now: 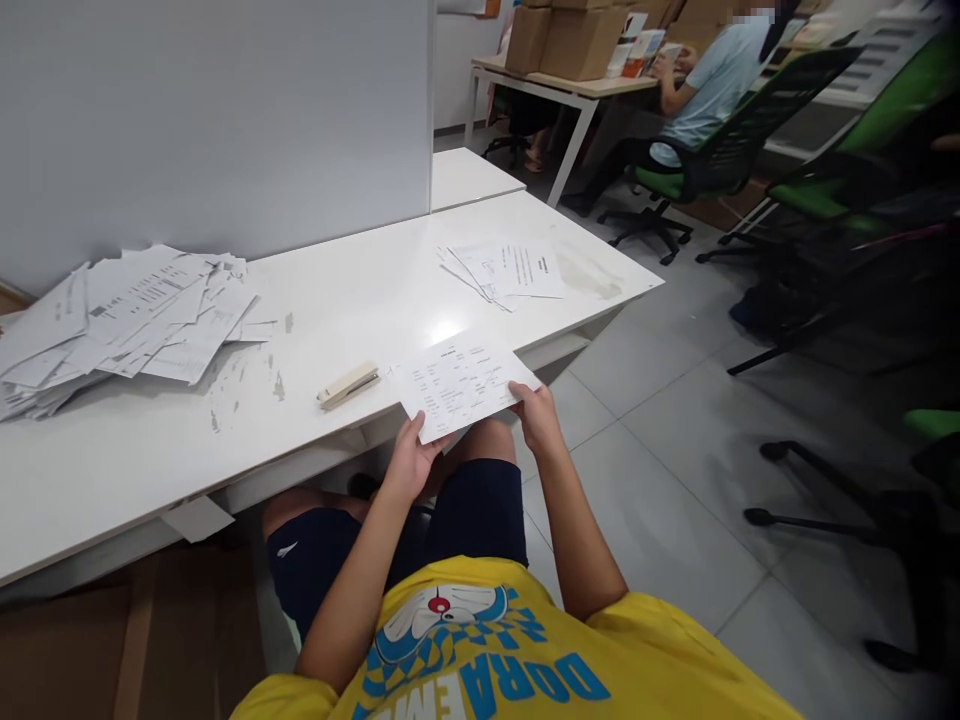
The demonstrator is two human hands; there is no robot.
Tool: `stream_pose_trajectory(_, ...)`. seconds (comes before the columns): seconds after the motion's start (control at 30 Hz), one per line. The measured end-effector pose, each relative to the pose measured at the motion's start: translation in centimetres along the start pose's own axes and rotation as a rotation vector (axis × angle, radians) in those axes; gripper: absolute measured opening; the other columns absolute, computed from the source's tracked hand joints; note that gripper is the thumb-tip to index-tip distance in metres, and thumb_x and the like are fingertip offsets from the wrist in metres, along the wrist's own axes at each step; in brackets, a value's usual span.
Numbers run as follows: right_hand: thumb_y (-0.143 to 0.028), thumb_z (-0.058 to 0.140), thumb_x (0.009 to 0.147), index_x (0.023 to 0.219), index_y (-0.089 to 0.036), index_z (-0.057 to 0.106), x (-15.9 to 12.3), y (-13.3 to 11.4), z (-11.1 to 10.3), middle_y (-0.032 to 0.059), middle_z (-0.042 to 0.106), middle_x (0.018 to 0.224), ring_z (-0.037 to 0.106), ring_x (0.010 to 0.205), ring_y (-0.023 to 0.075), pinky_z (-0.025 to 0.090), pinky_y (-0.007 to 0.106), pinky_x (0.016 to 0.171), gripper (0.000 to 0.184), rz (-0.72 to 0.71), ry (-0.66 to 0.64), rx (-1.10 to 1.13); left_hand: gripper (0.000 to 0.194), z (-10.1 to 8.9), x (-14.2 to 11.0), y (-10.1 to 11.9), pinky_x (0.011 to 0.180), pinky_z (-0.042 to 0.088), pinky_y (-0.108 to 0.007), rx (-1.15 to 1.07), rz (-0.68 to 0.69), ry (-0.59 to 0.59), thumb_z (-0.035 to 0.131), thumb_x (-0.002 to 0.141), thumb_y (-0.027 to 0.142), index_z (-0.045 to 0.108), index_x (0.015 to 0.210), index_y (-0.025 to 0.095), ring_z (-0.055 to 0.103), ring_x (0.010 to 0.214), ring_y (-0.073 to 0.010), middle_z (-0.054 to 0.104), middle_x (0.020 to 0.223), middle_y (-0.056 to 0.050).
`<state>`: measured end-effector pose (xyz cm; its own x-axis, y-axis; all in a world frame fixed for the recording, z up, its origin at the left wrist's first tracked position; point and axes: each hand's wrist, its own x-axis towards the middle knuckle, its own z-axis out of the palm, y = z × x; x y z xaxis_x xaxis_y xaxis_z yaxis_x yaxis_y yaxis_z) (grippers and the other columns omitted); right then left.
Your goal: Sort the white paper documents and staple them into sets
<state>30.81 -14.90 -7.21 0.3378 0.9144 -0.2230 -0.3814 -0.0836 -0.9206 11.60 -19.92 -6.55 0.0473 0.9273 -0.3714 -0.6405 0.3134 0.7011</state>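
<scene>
Printed paper [466,385] is held between my two hands, just over the front edge of the white desk [330,290]. I cannot tell whether it is one sheet or more. My left hand [414,455] pinches its near left corner, thumb on top. At the right edge, my right hand [535,410] grips it with the thumb on the printed side. A cream stapler [348,385] lies on the desk, left of the paper and apart from it. Beyond my right hand, a small spread of printed sheets [517,270] rests near the desk's far right end.
A large messy paper pile [142,320] covers the desk's left, below a grey partition [217,120]. Behind to the right, a seated person [712,90] works at another table with cardboard boxes [577,40]. Green office chairs [862,150] stand on the tiled floor.
</scene>
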Motion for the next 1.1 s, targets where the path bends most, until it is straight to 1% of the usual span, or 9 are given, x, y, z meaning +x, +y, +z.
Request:
stream_pose_trajectory(0.1, -0.038, 0.069, 0.064, 0.118, -0.019, 0.061, 0.3, -0.1, -0.9, 0.0072, 0.07, 0.109, 0.064, 0.091, 0.0216, 0.053, 0.033, 0.073, 0.058, -0.047, 0.023, -0.073, 0.041, 0.5, 0.4, 0.6, 0.085, 0.058, -0.042, 0.119, 0.027, 0.111, 0.079, 0.066, 0.029, 0.067, 0.103, 0.014, 0.068, 0.099, -0.0267, 0.07, 0.115, -0.013)
stream_pose_trajectory(0.2, -0.045, 0.07, 0.066, 0.123, -0.019, 0.059, 0.8, -0.5, -2.1, 0.008, 0.069, 0.111, 0.064, 0.092, 0.022, 0.051, 0.035, 0.076, 0.063, -0.07, 0.016, -0.165, 0.039, 0.2, 0.3, 0.9, 0.081, 0.06, -0.041, 0.183, 0.026, 0.115, 0.079, 0.066, 0.03, 0.068, 0.1, 0.013, 0.069, 0.091, -0.0261, 0.072, 0.108, -0.013)
stream_pose_trajectory(0.33, -0.047, 0.072, 0.068, 0.12, -0.02, 0.063, 1.3, -1.1, -2.8, 0.0084, 0.07, 0.111, 0.063, 0.1, 0.0241, 0.049, 0.04, 0.088, 0.059, -0.062, -0.162, -0.295, 0.04, -0.7, 0.1, 1.1, 0.085, 0.058, -0.042, 0.194, 0.007, 0.126, 0.078, 0.069, 0.036, 0.069, 0.1, 0.012, 0.069, 0.096, -0.0286, 0.072, 0.106, -0.014)
stream_pose_trajectory(0.47, -0.046, 0.067, 0.076, 0.121, -0.021, 0.063, 1.7, -0.9, -2.4, 0.008, 0.069, 0.113, 0.061, 0.105, 0.0235, 0.046, 0.041, 0.094, 0.052, -0.114, -0.313, -0.375, 0.044, -1.4, 0.5, 0.3, 0.101, 0.048, -0.041, 0.222, 0.163, 0.171, 0.074, 0.074, 0.041, 0.067, 0.109, 0.015, 0.063, 0.113, -0.028, 0.069, 0.117, -0.013)
stream_pose_trajectory(0.57, -0.045, 0.064, 0.078, 0.126, -0.021, 0.06, 2.0, -0.6, -1.9, 0.0065, 0.068, 0.109, 0.06, 0.1, 0.0221, 0.045, 0.04, 0.092, 0.053, -0.16, -0.3, -0.433, 0.047, -1.7, 0.8, -0.4, 0.103, 0.045, -0.04, 0.3, 0.24, 0.19, 0.073, 0.077, 0.041, 0.064, 0.115, 0.016, 0.06, 0.118, -0.0276, 0.067, 0.123, -0.012)
stream_pose_trajectory(0.7, -0.043, 0.063, 0.079, 0.124, -0.022, 0.063, 2.1, -0.9, -1.6, 0.001, 0.064, 0.086, 0.057, 0.081, 0.0191, 0.046, 0.039, 0.084, 0.05, -0.201, -0.218, -0.555, 0.047, -1.8, 0.9, -0.6, 0.1, 0.047, -0.038, 0.338, 0.247, 0.195, 0.074, 0.075, 0.04, 0.064, 0.114, 0.016, 0.061, 0.116, -0.0279, 0.068, 0.121, -0.012)
stream_pose_trajectory(0.83, -0.044, 0.063, 0.078, 0.123, -0.023, 0.064, 1.9, -1.1, -1.9, -0.0021, 0.061, 0.075, 0.055, 0.073, 0.0176, 0.046, 0.036, 0.077, 0.05, -0.138, -0.217, -0.504, 0.046, -1.9, 0.7, -0.1, 0.095, 0.049, -0.037, 0.363, 0.218, 0.216, 0.075, 0.073, 0.042, 0.066, 0.108, 0.014, 0.063, 0.111, -0.0282, 0.07, 0.115, -0.012)
stream_pose_trajectory(0.97, -0.046, 0.069, 0.072, 0.117, -0.023, 0.067, 2.0, -0.9, -2.7, 0.0004, 0.069, 0.083, 0.061, 0.077, 0.0194, 0.047, 0.036, 0.077, 0.05, 0.016, -0.244, -0.34, 0.048, -2.0, 0.6, -0.1, 0.091, 0.051, -0.036, 0.339, 0.25, 0.224, 0.075, 0.072, 0.043, 0.066, 0.109, 0.015, 0.065, 0.107, -0.0272, 0.071, 0.114, -0.012)
stream_pose_trajectory(1.1, -0.045, 0.076, 0.065, 0.108, -0.02, 0.07, 2.1, -1.1, -3.3, 0.0039, 0.073, 0.09, 0.065, 0.08, 0.0205, 0.048, 0.035, 0.077, 0.05, 0.117, -0.298, -0.29, 0.05, -2.1, 1.0, -0.4, 0.091, 0.051, -0.038, 0.325, 0.285, 0.234, 0.074, 0.073, 0.045, 0.067, 0.112, 0.016, 0.066, 0.106, -0.0271, 0.069, 0.117, -0.012)
